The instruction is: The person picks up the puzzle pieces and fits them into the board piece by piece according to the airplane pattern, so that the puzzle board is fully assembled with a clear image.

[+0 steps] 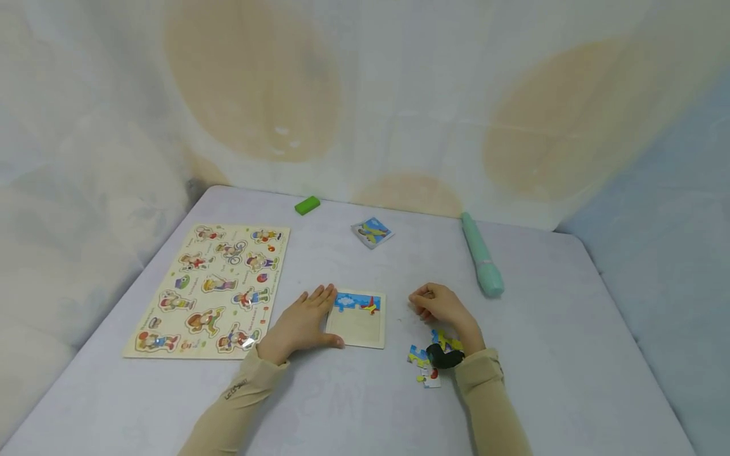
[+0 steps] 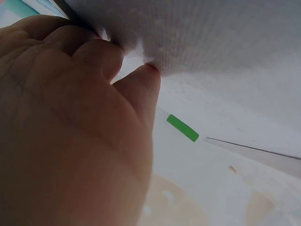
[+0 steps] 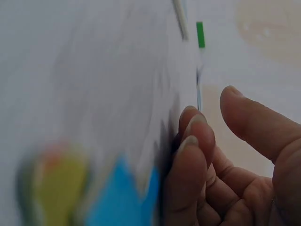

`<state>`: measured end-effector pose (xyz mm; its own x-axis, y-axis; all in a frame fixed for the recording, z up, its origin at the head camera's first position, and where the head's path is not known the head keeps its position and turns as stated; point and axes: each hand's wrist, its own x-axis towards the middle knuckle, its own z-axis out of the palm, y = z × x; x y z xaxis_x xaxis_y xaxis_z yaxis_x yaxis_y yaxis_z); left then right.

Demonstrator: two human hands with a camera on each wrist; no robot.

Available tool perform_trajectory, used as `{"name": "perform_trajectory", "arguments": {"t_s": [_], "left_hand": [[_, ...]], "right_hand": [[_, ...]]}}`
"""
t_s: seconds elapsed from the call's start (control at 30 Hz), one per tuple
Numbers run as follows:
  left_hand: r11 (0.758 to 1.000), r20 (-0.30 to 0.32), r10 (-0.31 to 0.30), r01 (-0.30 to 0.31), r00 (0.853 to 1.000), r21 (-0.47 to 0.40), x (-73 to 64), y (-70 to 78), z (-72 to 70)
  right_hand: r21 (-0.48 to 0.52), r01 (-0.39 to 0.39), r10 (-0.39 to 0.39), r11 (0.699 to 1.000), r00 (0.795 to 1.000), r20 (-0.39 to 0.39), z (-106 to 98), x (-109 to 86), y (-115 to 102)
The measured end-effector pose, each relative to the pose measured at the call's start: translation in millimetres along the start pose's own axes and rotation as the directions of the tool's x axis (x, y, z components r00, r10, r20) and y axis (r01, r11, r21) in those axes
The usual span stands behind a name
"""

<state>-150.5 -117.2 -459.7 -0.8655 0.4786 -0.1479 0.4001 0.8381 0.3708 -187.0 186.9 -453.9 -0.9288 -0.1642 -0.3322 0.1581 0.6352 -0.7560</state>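
Note:
A small square puzzle board (image 1: pixel 359 326) lies mid-table, with blue sky pieces and a red-and-yellow piece along its top and bare wood below. My left hand (image 1: pixel 305 323) rests at its left side, fingers extended by the upper corner and thumb by the lower one. Right of the board, my right hand (image 1: pixel 441 307) stays low over the table with loosely bent fingers. In the right wrist view, the thumb (image 3: pixel 254 122) is apart from the fingers and nothing shows between them. Loose jigsaw pieces (image 1: pixel 419 356) lie below that hand, partly hidden by the dark wrist camera (image 1: pixel 445 356).
A large peg puzzle board (image 1: pixel 196 301) with cartoon figures lies at the left. Farther back are a green block (image 1: pixel 307 205) and a small square picture (image 1: pixel 372 232). A mint-green, club-shaped object (image 1: pixel 481 256) lies at the right rear. Fabric walls (image 1: pixel 393 107) surround the table.

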Motion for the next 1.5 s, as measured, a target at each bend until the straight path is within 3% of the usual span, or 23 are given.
{"name": "perform_trajectory", "arguments": {"t_s": [0.47,0.8,0.97,1.2,1.5], "left_hand": [[1.000,0.013,-0.008,0.008,1.000,-0.006,-1.4,1.8,-2.4],[1.000,0.006,-0.003,0.003,1.000,-0.017,-1.1,0.8,-1.2],[1.000,0.012,-0.007,0.007,1.000,-0.017,-0.7,1.4,-1.6],[1.000,0.015,-0.004,0.004,1.000,-0.011,0.0,1.2,-1.8],[1.000,0.013,-0.011,0.011,1.000,-0.016,-1.0,2.6,-3.0]], "right_hand": [[-0.032,0.028,-0.029,0.999,0.999,-0.025,-24,-39.7,32],[-0.096,0.112,-0.104,0.989,0.990,0.092,-27,-52.1,29],[-0.126,0.116,-0.111,0.985,0.993,0.044,-23,-51.5,26],[-0.211,0.104,-0.128,0.972,0.986,-0.106,-18,-47.5,23],[-0.278,0.085,-0.112,0.957,0.990,-0.083,-16,-44.1,15]]}}
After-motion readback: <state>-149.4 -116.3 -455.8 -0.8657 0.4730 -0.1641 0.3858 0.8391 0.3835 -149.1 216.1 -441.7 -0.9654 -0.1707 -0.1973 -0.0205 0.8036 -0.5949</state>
